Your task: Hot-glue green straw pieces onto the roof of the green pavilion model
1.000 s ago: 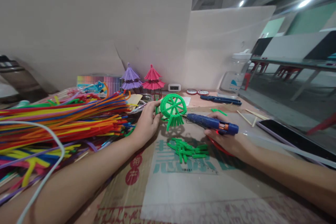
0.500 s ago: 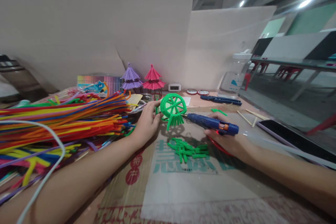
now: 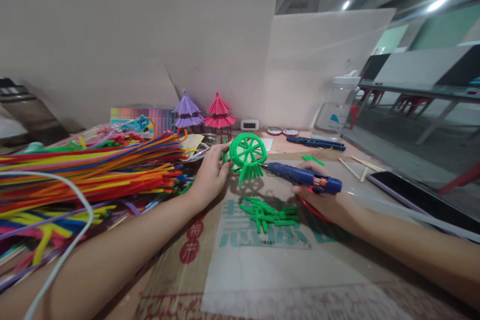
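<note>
My left hand point(image 3: 213, 167) grips the left side of a green pipe-cleaner wheel point(image 3: 248, 151), held upright above the table. The wheel has spokes, and a fringe of short green pieces hangs from its lower rim. In my right hand point(image 3: 313, 192) is a blue hot glue gun point(image 3: 300, 176), its nozzle pointing left at the wheel's lower right rim. Whether the tip touches the rim I cannot tell. Below the wheel lies a loose pile of short green pipe-cleaner pieces point(image 3: 266, 213) on a translucent sheet point(image 3: 240, 280).
Bundles of coloured pipe cleaners point(image 3: 93, 160) fill the left, crossed by a white cable point(image 3: 80, 192). Two small paper-like umbrella roofs, purple point(image 3: 187, 110) and pink point(image 3: 219, 110), stand behind near a small clock point(image 3: 249, 125). To the right are scissors-like blue pliers point(image 3: 317, 143), a bottle point(image 3: 333, 107) and a phone point(image 3: 423, 200).
</note>
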`<state>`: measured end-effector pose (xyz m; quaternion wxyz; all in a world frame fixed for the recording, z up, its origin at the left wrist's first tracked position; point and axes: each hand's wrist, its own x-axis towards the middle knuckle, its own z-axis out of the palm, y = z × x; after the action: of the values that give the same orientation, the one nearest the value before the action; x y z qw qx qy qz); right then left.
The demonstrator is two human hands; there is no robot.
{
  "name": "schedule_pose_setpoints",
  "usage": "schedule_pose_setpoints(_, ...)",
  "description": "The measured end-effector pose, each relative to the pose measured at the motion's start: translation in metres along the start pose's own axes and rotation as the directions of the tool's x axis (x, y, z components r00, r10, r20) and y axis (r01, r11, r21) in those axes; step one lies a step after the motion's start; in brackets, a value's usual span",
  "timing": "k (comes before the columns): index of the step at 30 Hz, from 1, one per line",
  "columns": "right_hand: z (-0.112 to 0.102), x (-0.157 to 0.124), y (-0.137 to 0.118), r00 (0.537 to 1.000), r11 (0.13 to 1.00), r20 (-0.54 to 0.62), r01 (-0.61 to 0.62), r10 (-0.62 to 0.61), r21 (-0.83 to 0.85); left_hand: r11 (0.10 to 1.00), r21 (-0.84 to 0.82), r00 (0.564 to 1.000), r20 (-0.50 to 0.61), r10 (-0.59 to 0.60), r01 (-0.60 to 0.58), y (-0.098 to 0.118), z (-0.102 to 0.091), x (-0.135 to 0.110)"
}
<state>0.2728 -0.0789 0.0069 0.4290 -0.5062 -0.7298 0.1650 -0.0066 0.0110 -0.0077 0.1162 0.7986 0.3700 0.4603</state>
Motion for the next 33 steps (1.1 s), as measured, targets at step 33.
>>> schedule_pose_setpoints(33, 0.0003, 0.0005, 0.0025, 1.0, 0.998, 0.007, 0.018, -0.017, -0.058, 0.986, -0.142, 0.995, -0.019, -0.095, 0.092, -0.0082, 0.0036, 0.0004)
